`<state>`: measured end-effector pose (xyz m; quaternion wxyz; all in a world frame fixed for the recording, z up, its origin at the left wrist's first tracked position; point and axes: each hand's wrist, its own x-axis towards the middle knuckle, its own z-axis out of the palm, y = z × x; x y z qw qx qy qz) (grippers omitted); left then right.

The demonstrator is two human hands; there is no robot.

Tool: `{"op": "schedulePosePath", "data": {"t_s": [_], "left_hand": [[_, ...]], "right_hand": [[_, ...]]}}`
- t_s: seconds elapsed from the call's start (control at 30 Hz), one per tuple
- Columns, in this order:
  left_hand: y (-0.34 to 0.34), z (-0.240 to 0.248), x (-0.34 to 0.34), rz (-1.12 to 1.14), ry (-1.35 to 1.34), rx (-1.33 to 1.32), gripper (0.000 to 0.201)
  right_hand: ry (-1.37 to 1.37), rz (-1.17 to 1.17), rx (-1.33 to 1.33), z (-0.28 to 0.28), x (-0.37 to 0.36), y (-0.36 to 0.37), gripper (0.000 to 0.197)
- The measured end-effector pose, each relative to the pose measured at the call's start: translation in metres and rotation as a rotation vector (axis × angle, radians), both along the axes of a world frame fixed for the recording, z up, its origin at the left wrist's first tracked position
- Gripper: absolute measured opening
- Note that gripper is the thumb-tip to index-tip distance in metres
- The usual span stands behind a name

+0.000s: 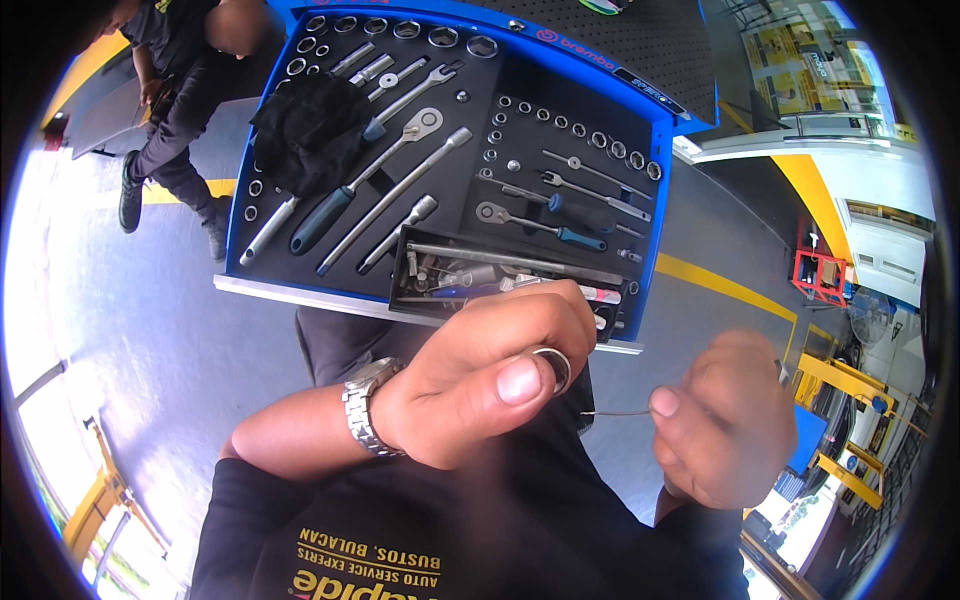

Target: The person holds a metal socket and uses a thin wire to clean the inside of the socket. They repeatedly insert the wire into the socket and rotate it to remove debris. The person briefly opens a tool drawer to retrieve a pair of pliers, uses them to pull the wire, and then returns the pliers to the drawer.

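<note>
My left hand (480,375), with a metal-banded watch (365,405) on its wrist, is closed in a pinch in front of the open drawer. Between thumb and fingers sits a small round metal ring piece (560,372) with a dark middle; most of it is hidden by the fingers. To the right, my right hand (725,425) is slightly blurred and closed around a thin metal pick-like rod (612,413). Its slim tip points left toward the left hand, apart from the ring piece. The rod's other end is hidden in the fist.
Beyond my hands, a blue tool drawer (655,215) holds ratchets, sockets and extension bars in dark foam. A black cloth (310,130) covers some tools. A black tray (400,270) of small parts lies at the drawer's front. Another person (185,110) sits at the far left.
</note>
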<state>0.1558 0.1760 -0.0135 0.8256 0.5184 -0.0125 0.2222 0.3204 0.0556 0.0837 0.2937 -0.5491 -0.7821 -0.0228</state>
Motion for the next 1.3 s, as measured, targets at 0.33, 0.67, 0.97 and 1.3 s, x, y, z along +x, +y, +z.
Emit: {"op": "schedulePosePath", "data": {"t_s": [0.33, 0.67, 0.97, 1.3], "left_hand": [[0.000, 0.000, -0.002, -0.052, 0.007, 0.061, 0.070], [-0.002, 0.005, -0.003, -0.055, 0.049, 0.096, 0.074], [-0.004, 0.006, -0.004, -0.040, 0.042, 0.089, 0.071], [-0.007, 0.008, -0.004, -0.056, 0.012, 0.099, 0.071]], "right_hand": [[-0.084, 0.045, -0.064, 0.009, -0.005, 0.009, 0.030], [-0.175, 0.088, -0.172, 0.026, -0.012, 0.012, 0.028], [-0.314, 0.118, -0.119, 0.035, -0.013, 0.020, 0.026], [-0.264, 0.229, -0.255, 0.048, -0.004, 0.028, 0.030]]}}
